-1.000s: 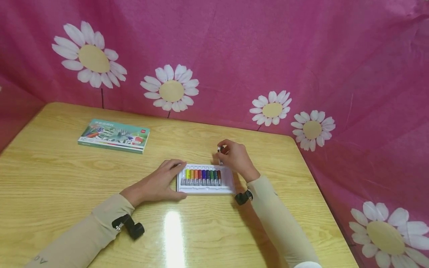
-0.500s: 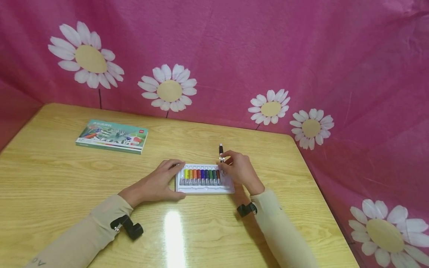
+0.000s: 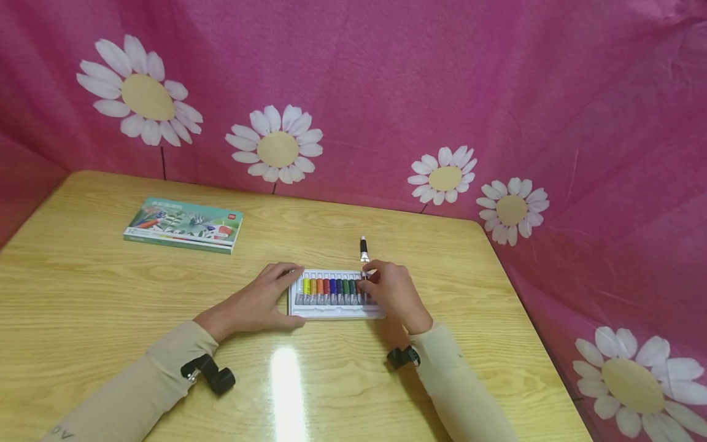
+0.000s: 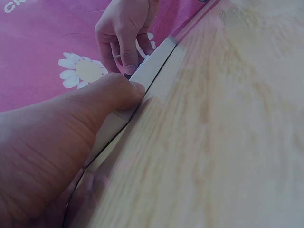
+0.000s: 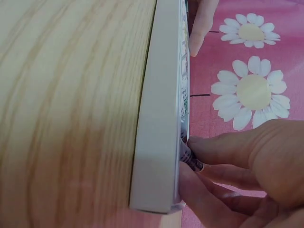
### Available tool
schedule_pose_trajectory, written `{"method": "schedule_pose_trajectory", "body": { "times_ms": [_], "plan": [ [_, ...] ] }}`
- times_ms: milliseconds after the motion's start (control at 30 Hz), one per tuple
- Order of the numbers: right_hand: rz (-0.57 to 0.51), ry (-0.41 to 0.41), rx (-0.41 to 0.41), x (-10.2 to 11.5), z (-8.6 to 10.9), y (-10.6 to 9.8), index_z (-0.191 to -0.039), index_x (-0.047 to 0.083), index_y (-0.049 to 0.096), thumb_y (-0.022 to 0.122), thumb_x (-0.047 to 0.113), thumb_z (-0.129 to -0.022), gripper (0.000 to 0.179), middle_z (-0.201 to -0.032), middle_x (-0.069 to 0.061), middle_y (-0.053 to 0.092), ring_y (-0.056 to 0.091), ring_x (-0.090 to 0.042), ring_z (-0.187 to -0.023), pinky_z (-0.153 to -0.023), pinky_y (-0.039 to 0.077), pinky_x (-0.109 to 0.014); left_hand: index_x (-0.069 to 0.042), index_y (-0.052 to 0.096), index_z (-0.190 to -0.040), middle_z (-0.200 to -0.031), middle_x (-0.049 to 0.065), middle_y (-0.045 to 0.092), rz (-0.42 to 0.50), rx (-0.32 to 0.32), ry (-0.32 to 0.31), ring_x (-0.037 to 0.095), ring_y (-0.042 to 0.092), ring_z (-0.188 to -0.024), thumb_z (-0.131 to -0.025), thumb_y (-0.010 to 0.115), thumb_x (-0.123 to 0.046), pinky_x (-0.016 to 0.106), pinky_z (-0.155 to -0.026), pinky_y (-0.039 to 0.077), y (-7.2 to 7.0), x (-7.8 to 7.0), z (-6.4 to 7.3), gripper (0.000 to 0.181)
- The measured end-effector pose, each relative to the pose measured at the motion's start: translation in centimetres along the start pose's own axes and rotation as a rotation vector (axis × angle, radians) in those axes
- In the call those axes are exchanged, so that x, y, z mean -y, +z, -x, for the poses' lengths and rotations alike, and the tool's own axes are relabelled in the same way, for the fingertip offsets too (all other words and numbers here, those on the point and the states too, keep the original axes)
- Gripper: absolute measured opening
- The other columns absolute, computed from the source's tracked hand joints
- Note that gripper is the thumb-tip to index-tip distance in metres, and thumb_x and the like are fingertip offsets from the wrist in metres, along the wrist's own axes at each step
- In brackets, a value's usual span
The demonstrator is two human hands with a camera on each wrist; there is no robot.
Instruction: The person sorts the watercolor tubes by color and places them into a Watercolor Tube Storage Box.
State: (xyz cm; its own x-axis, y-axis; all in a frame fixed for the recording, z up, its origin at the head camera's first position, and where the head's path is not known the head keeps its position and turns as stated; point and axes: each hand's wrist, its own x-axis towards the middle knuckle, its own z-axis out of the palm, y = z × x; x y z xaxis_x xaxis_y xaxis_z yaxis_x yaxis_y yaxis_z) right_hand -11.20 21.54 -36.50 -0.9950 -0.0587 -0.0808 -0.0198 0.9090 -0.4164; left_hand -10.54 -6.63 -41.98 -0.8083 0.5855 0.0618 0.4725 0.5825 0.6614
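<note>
My left hand grips the left end of a white plastic paint tray, fingers at its far edge and thumb along its near side. A row of small paint tubes, yellow through red, blue and green to brown, lies in the tray. At the right end of that row, my right hand pinches a dark-labelled paint tube between thumb and fingers, low in the tray. Another tube, black and white, lies on the table just behind the tray. My right fingers partly hide the last slots.
A green illustrated box lies flat at the back left of the wooden table. A pink cloth with daisies hangs behind and along the right edge. Each sleeve carries a black wrist camera.
My right hand has come from behind the tray towards me, bringing a tube to the right end of the row. The black-and-white tube stays behind. My left hand keeps its grip.
</note>
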Motion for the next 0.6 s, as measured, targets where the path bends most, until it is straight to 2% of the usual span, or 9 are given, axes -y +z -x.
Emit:
{"method": "schedule_pose_trajectory", "body": {
  "times_ms": [133,333,600],
  "plan": [
    [0.025,-0.023,-0.023,0.13,0.23,0.14,-0.118,0.009,0.076,0.078,0.021,-0.092,0.029,-0.092,-0.006,0.078,0.064,-0.013,-0.077,-0.063,0.050,-0.025,-0.005,0.035,-0.161,-0.164,0.011,0.036,0.002,0.002,0.004,0.029,0.037,-0.148,-0.079,0.083,-0.053,0.053,-0.123,0.039,-0.04,-0.04,0.00,0.106],
    [0.058,-0.049,-0.044,0.23,0.57,0.26,-0.116,0.009,0.078,0.078,0.021,-0.093,0.026,-0.092,-0.006,0.079,0.063,-0.012,-0.077,-0.066,0.051,-0.025,-0.006,0.034,-0.161,-0.164,0.012,0.036,-0.001,0.005,0.001,0.030,0.036,-0.149,-0.079,0.083,-0.053,0.054,-0.123,0.039,-0.07,-0.04,-0.03,0.107],
    [0.068,-0.042,-0.045,0.34,0.76,0.23,-0.108,0.007,0.080,0.077,0.019,-0.092,0.020,-0.101,-0.008,0.079,0.063,-0.015,-0.082,-0.072,0.055,-0.029,-0.005,0.034,-0.161,-0.164,0.012,0.036,0.004,0.011,-0.002,0.031,0.035,-0.150,-0.080,0.083,-0.053,0.055,-0.124,0.038,-0.13,-0.13,-0.05,0.107]
  ]
}}
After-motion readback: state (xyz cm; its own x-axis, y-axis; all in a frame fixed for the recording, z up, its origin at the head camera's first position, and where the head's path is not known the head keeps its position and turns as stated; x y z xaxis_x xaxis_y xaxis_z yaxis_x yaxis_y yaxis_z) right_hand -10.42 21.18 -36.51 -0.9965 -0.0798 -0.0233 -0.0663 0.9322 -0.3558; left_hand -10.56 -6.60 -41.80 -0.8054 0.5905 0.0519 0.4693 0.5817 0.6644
